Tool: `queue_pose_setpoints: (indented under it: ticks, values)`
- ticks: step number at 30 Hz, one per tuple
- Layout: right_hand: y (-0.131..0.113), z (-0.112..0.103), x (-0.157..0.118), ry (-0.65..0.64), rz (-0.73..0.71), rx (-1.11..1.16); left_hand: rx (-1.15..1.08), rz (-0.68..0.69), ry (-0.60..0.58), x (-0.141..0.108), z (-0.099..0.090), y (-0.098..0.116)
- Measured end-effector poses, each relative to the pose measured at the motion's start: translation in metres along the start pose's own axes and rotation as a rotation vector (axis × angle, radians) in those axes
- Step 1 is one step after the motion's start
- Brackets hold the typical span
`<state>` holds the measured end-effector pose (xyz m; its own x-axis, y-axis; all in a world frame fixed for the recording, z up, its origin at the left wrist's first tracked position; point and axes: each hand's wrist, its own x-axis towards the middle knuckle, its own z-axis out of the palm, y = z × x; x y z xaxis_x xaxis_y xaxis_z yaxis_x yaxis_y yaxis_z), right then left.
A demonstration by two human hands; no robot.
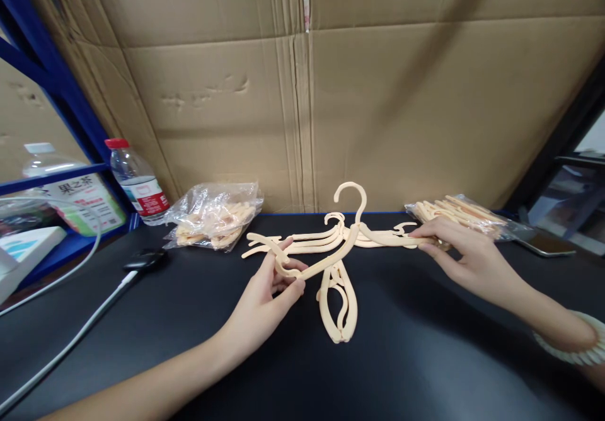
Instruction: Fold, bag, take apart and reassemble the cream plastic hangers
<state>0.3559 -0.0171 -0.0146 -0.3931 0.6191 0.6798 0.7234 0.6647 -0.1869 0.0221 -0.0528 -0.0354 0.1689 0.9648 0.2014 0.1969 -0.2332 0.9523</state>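
Note:
Raised above the table is a cream plastic folding hanger, its two arms spread and its hook pointing up. My left hand grips its left arm near the end, thumb and fingers closed. The tip of the right arm is pinched in my right hand. Behind it several spread hangers lie stacked on the black table, partly covered by the held one. A folded hanger rests on the table just below, its top end overlapped by the raised hanger.
Clear bags of hanger parts lie at the back left and back right. A phone lies right of them. At left are a red-capped bottle, a white cable with a black plug, and a blue rack. Cardboard stands behind.

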Motion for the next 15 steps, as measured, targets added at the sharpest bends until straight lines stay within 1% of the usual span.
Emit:
queue_pose_setpoints:
  ticks: [5,8,15]
  values:
    - [0.0,0.0087,-0.0055,-0.03,-0.048,0.005,-0.005,0.018,-0.046,-0.0004,-0.0002,-0.0019]
    - [-0.0007,0.0101,-0.006,-0.056,-0.071,-0.007,-0.023,0.026,-0.059,-0.0004,-0.0004,-0.0035]
    - [-0.0009,0.0101,-0.0053,-0.049,-0.125,-0.045,-0.042,0.028,0.004,0.0016,0.0014,-0.0009]
